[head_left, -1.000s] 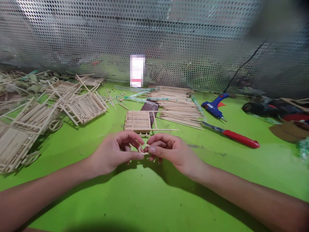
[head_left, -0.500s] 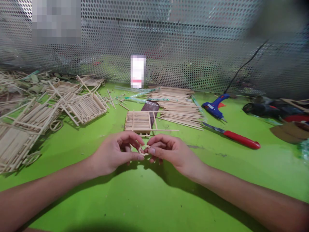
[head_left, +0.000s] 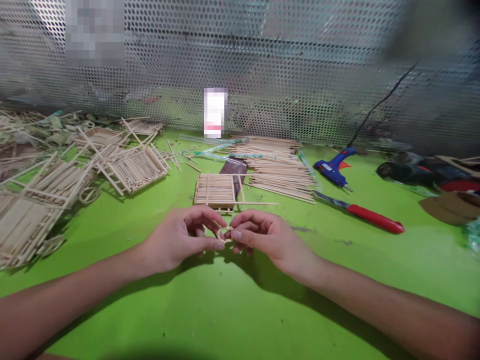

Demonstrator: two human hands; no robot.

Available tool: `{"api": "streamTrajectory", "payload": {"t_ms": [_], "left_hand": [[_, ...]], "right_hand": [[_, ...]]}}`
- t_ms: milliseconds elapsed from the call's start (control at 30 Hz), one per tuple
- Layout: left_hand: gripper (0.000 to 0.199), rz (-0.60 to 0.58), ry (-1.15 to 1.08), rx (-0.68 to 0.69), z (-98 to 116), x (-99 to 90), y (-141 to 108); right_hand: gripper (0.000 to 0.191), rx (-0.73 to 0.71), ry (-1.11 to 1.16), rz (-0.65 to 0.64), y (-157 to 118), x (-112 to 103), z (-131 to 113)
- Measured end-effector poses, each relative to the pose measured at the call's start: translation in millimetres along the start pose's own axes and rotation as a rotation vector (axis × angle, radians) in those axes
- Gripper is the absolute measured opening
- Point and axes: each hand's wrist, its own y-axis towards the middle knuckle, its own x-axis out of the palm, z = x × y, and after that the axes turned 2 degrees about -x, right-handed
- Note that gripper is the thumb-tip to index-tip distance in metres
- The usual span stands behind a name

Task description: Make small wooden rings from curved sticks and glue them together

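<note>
Between my fingertips is a small ring of short pale wooden stick pieces [head_left: 227,241], partly hidden by the fingers. My left hand [head_left: 187,235] pinches its left side between thumb and fingers. From the right, my right hand [head_left: 258,232] is closed on the other side of the ring, the thumb in front. Just beyond my hands lies a little cart body made of thin sticks [head_left: 219,190], with two long bars reaching right. Its near edge is close to my fingertips, and it rests partly over a dark flat piece [head_left: 234,166].
Bundled thin sticks [head_left: 281,170] lie behind the cart body. To the right are a blue glue gun [head_left: 333,167] and a red-handled knife [head_left: 375,220]. Several stick carts [head_left: 135,167] crowd the left. A perforated metal screen [head_left: 285,80] closes off the back, with a phone [head_left: 214,112] against it.
Both hands keep the same pinch on the stick ring, nearly still. The whole view has shifted very slightly.
</note>
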Motion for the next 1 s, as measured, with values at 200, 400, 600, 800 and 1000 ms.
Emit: {"api": "streamTrajectory", "payload": {"t_ms": [200,400,600,800,1000], "left_hand": [[0.030,-0.009,-0.016,0.026,-3.3,0.9,0.5],[0.029,-0.005,-0.033,0.022,-3.6,1.4,0.1],[0.030,0.000,-0.029,0.018,-7.7,-0.6,-0.2],[0.030,0.007,-0.020,-0.029,-3.1,-1.5,-1.7],[0.033,0.014,0.023,0.012,-1.7,0.1,-2.0]], "right_hand": [[0.029,0.006,0.013,-0.007,0.1,-0.3,0.0],[0.029,0.010,0.008,-0.006,-0.7,-0.9,0.2],[0.032,0.029,0.001,-0.013,-0.5,-0.7,-1.1],[0.034,0.031,-0.002,-0.007,-0.2,-0.5,-1.4],[0.037,0.052,0.004,-0.004,0.5,-1.2,-0.2]]}}
